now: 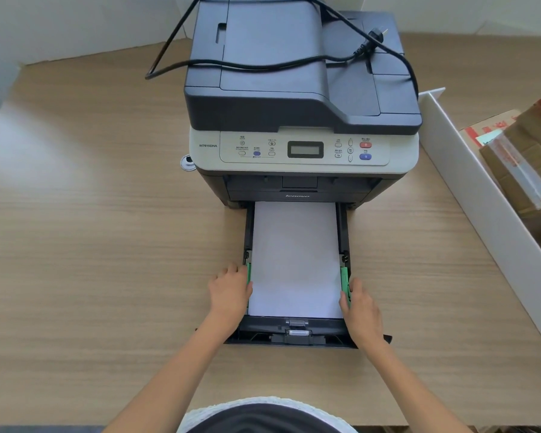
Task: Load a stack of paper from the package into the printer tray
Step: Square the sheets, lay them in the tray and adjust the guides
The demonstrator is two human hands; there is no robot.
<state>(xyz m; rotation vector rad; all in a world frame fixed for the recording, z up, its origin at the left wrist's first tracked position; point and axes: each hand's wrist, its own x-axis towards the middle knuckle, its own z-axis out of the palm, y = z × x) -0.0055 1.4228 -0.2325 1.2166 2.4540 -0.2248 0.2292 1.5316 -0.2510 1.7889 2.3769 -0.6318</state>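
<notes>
A person's two hands steady the side guides of an open printer tray (294,335), pulled out toward six o'clock from a grey and cream printer (303,120) on a wood-grain worktop (91,229). The stack of paper (295,260) already lies flat in the tray, white and square-edged, its far end running under the printer body at twelve o'clock. The left hand (230,293) rests against the green guide (249,273) at nine o'clock of the sheets, fingers curled on the tray's outer wall; the right hand (361,304) pinches the matching green guide (344,284) at three o'clock. The hands are well apart, one on each long edge of the stack.

The risk from here appears to lie in the guides: pressed too hard, they could bow the thin sheets upward; left loose, the paper may skew and jam on feeding. Pushing the tray home unevenly could catch the stack's front edge.

The tray is matte black plastic with a ribbed front lip. A glossy black power cord (263,62) loops unplugged over the printer's smooth lid. At three o'clock, beyond a white divider board (481,195), sits a brown cardboard box (531,164) with clear tape, possibly the paper's package.
</notes>
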